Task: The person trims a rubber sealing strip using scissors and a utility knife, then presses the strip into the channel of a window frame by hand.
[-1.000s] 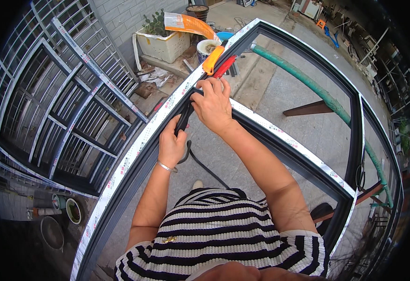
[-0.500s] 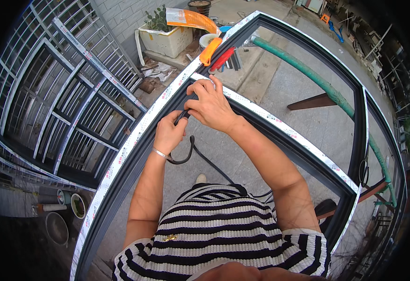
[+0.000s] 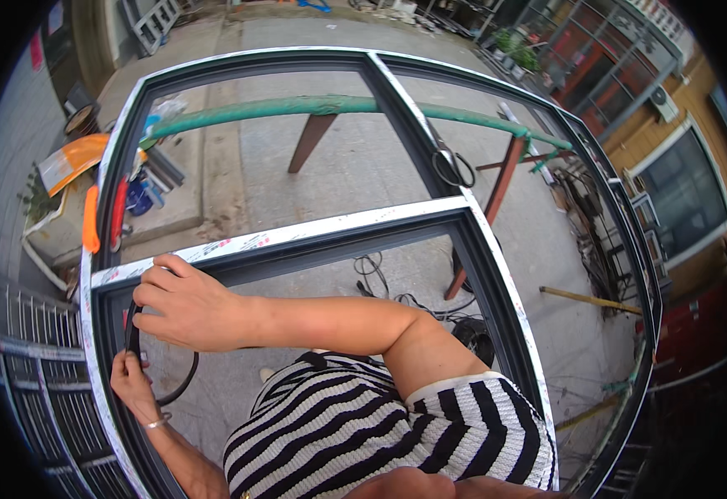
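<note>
Before me lies a large window frame [image 3: 330, 220], dark grey with white printed film along its bars. A black rubber strip [image 3: 190, 376] runs along the inner groove near the left corner, its loose part curving below my hands. My left hand [image 3: 135, 384], a bracelet at its wrist, pinches the strip against the left bar. Just above it, my right hand [image 3: 187, 306] has its fingers curled over the strip near the corner, the fingertips partly hidden behind the bar. Scissors with black handles [image 3: 455, 169] hang at the middle upright bar.
Green-wrapped pole [image 3: 272, 110] and reddish-brown legs [image 3: 309, 143] stand beneath the frame. An orange-handled tool [image 3: 91, 218] and a red tool [image 3: 120, 208] rest at the left bar. Cables [image 3: 426, 308] lie on the ground. Metal grilles [image 3: 35, 349] stand at left.
My view has turned to the right, so the frame and hands appear farther left. Both hands remain on the rubber strip near the same corner.
</note>
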Demonstrator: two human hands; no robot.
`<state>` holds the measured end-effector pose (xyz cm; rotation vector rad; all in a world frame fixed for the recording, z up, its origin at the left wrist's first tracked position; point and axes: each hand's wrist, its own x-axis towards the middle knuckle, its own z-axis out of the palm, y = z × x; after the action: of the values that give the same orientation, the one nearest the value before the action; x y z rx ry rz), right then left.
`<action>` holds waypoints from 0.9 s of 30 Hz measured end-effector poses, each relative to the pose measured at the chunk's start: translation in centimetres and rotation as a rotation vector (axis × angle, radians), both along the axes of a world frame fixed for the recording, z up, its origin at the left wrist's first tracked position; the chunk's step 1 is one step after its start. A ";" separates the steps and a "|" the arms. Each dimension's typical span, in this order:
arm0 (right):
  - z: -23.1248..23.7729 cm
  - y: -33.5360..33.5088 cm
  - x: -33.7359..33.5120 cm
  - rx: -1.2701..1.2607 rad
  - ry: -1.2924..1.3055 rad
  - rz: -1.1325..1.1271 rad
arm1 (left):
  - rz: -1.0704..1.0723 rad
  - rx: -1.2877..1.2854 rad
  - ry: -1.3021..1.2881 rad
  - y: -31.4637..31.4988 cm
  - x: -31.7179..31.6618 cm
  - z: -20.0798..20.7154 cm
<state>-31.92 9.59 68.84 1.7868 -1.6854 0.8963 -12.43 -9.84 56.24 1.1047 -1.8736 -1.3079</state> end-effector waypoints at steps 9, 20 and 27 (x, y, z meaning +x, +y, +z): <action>5.8 34.6 -20.5 0.352 -0.132 -1.288 | 0.078 -0.056 -0.024 -0.3 1.8 1.3; -0.2 43.3 -27.8 0.691 -0.421 -1.023 | 0.028 0.044 0.023 7.2 -0.3 4.4; 1.8 46.8 -28.7 0.292 -0.581 -0.928 | 0.036 0.129 0.085 7.1 0.1 3.8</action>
<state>-60.65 56.44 70.63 0.6729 -2.7523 0.7686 -12.30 -2.71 60.06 1.1238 -1.7204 -1.4499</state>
